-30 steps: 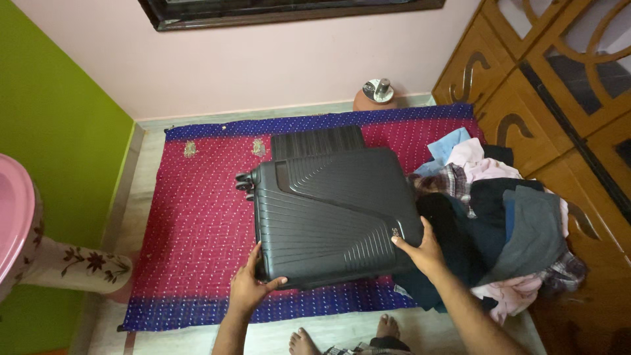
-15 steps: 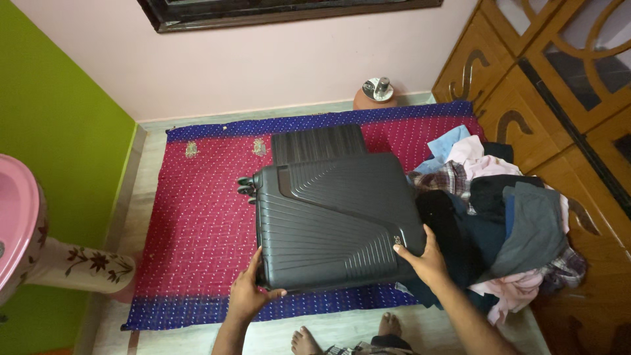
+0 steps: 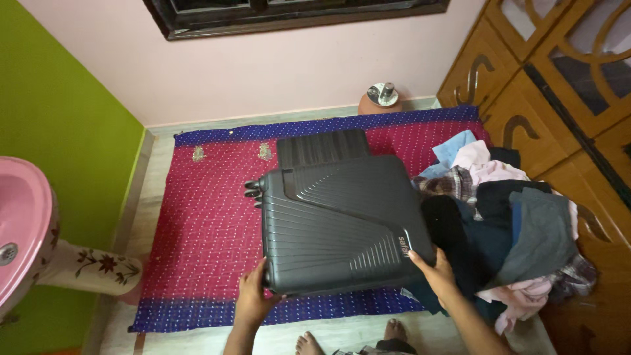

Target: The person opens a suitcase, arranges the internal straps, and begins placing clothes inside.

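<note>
A dark grey hard-shell suitcase (image 3: pixel 338 220) with ribbed panels lies flat on a red and blue dotted mat (image 3: pixel 197 223), its wheels (image 3: pixel 253 190) pointing left. My left hand (image 3: pixel 253 296) grips the suitcase's near left corner. My right hand (image 3: pixel 434 266) holds its near right corner, beside the pile of clothes. A second dark ribbed case (image 3: pixel 319 146) shows behind the first, mostly hidden by it.
A heap of mixed clothes (image 3: pixel 506 223) lies on the mat's right side against a wooden cabinet (image 3: pixel 559 85). A clay pot with a metal lid (image 3: pixel 381 98) stands by the pink wall. A pink pedestal washbasin (image 3: pixel 26 230) sits at left. My bare feet (image 3: pixel 348 338) are below.
The view has shifted slightly, so the scene sits lower and to the right. Both hands keep their hold on the suitcase's near corners, and its near edge seems a little raised.
</note>
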